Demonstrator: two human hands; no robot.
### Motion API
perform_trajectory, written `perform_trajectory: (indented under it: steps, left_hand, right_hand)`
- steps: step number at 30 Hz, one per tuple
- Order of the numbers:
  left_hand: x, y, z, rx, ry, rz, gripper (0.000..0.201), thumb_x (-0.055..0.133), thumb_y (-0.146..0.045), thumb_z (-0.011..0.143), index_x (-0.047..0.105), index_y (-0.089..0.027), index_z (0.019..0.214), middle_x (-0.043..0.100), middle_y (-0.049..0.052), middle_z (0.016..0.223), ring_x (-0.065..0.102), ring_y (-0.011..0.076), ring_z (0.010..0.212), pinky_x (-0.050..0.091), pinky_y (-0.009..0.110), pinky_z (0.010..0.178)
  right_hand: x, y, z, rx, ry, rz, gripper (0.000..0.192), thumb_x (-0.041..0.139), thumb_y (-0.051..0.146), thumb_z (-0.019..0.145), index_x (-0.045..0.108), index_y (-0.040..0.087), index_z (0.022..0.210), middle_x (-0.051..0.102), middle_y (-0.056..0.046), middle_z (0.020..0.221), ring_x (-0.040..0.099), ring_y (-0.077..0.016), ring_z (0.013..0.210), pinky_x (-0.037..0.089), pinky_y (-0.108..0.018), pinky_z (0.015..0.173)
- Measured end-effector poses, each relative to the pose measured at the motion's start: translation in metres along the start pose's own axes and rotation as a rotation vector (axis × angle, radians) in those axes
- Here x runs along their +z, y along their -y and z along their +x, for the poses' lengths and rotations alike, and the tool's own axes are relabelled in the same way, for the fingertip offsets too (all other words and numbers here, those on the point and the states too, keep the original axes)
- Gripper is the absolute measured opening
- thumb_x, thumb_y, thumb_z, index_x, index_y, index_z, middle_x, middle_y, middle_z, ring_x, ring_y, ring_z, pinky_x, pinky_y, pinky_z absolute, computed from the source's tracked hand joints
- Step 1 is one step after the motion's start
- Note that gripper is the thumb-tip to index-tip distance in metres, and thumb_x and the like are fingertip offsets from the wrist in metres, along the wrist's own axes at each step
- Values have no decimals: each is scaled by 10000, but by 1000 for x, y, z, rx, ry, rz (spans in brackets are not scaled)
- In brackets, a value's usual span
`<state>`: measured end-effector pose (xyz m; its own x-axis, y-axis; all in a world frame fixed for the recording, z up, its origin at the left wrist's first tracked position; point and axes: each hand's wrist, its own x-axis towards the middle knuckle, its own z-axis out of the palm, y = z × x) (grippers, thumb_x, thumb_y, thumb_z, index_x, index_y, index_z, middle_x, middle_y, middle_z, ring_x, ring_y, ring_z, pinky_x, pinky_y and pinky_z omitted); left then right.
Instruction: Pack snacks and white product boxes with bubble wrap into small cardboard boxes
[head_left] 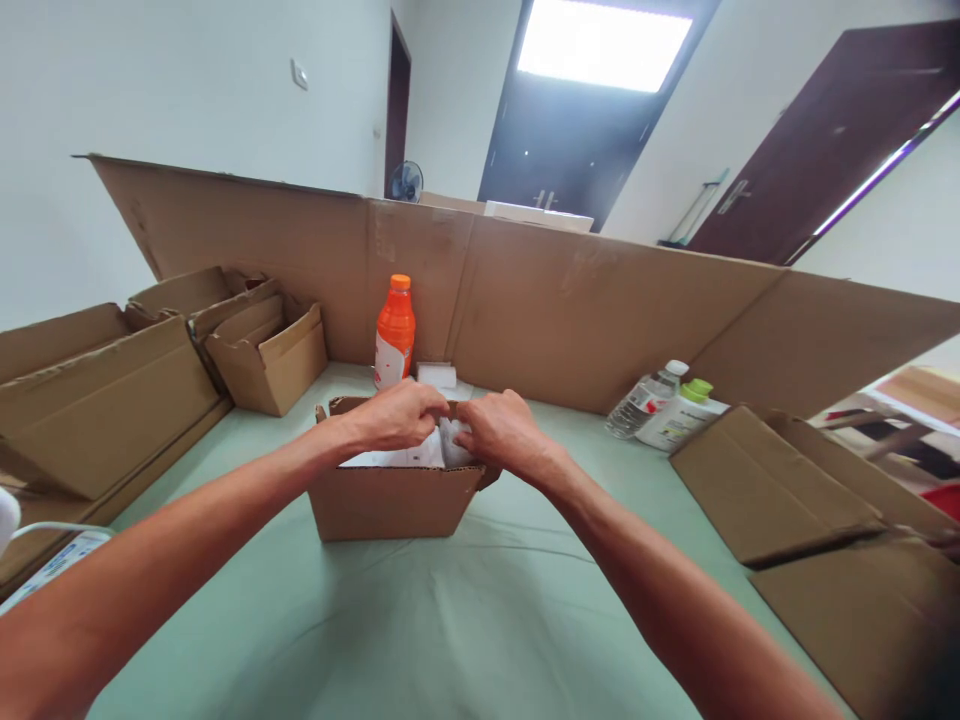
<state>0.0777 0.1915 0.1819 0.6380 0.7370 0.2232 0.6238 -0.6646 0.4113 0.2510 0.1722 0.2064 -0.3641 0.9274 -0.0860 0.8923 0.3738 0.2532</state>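
Two hands — left (401,413) and right (504,430) — meet over the open box (390,500) at mid-table (465,620), fingers curled shut on the white packet (442,450) inside it, with an orange bottle (394,332) standing just behind.

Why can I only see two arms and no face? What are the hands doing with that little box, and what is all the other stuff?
The camera sits on a person's head and looks down, so you see only their own arms. The left hand and the right hand meet over a small open brown cardboard box and pinch something white inside it; what it is cannot be made out. The box stands on a pale green table cover. Behind it stands an orange plastic bottle with an orange cap. To the right lie a clear bottle with a white cap and a white bottle with a green cap. Flattened and folded cardboard boxes lie at the sides, and a tall cardboard wall stands behind.
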Motion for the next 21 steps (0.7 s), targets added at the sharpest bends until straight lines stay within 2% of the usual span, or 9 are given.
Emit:
perform_trajectory:
  steps: [5, 8, 10, 13, 14, 15, 17, 19, 21]
  left_hand:
    - [-13, -16, -71, 5, -459, -90, 256, 490, -148, 895, 718, -179, 1005, 750, 44, 983, 678, 167, 871, 500, 270, 779]
    - [0, -20, -125, -76, -705, -112, 200, 532, -201, 928, 699, -218, 1038, 731, 27, 1054, 672, 163, 985, 500, 274, 905]
    - [17, -15, -158, -221, -812, -101, 182, 555, -253, 931, 694, -247, 1048, 717, 14, 1095, 666, 165, 1009, 499, 276, 926]
    - [48, 2, -193, -479, -833, -148, 234, 562, -378, 913, 692, -259, 1067, 706, 23, 1106, 670, 176, 906, 535, 298, 848]
    - [60, 8, -200, -553, -820, -187, 280, 568, -419, 895, 688, -254, 1088, 706, 33, 1093, 670, 181, 859, 547, 314, 823]
    - [71, 13, -204, -615, -802, -235, 338, 576, -454, 874, 679, -247, 1121, 705, 45, 1088, 671, 187, 830, 558, 332, 809]
    - [89, 20, -204, -702, -752, -361, 475, 595, -500, 834, 634, -232, 1225, 691, 76, 1147, 687, 209, 863, 575, 366, 825]
    - [101, 23, -196, -741, -688, -505, 619, 616, -526, 801, 552, -221, 1336, 645, 111, 1273, 695, 242, 982, 579, 389, 871]
    - [105, 23, -185, -766, -638, -616, 747, 634, -552, 762, 476, -206, 1405, 601, 138, 1350, 689, 271, 1053, 577, 414, 907]
  right_hand:
    - [4, 12, 9, -5, 28, 30, 226, 583, 212, 850, 759, 148, 976, 768, -164, 975, 719, -291, 931, 453, -297, 688]
    - [4, 9, -1, -4, 18, 65, 211, 576, 251, 872, 756, 164, 937, 771, -138, 930, 716, -272, 886, 436, -288, 663]
    - [7, 0, -18, 18, -103, 163, 220, 543, 274, 905, 747, 194, 931, 771, -90, 890, 707, -238, 836, 429, -286, 673]
    - [29, -22, -55, 109, -408, 404, 261, 498, 340, 942, 730, 220, 933, 755, -43, 831, 670, -197, 741, 442, -304, 707]
    - [43, -28, -66, 138, -456, 492, 277, 493, 372, 943, 724, 219, 941, 750, -41, 824, 659, -194, 723, 453, -312, 709]
    - [59, -32, -75, 156, -458, 584, 287, 497, 397, 935, 717, 215, 964, 750, -46, 839, 655, -195, 720, 465, -318, 705]
    - [94, -31, -86, 146, -356, 770, 313, 547, 409, 893, 684, 208, 1089, 753, -66, 965, 670, -208, 786, 493, -322, 695]
    - [125, -17, -86, 99, -240, 901, 438, 613, 375, 839, 605, 209, 1244, 726, -86, 1111, 678, -228, 898, 517, -336, 726]
    - [141, 6, -81, 76, -201, 977, 524, 648, 330, 815, 542, 203, 1312, 699, -100, 1169, 669, -240, 963, 523, -358, 788]
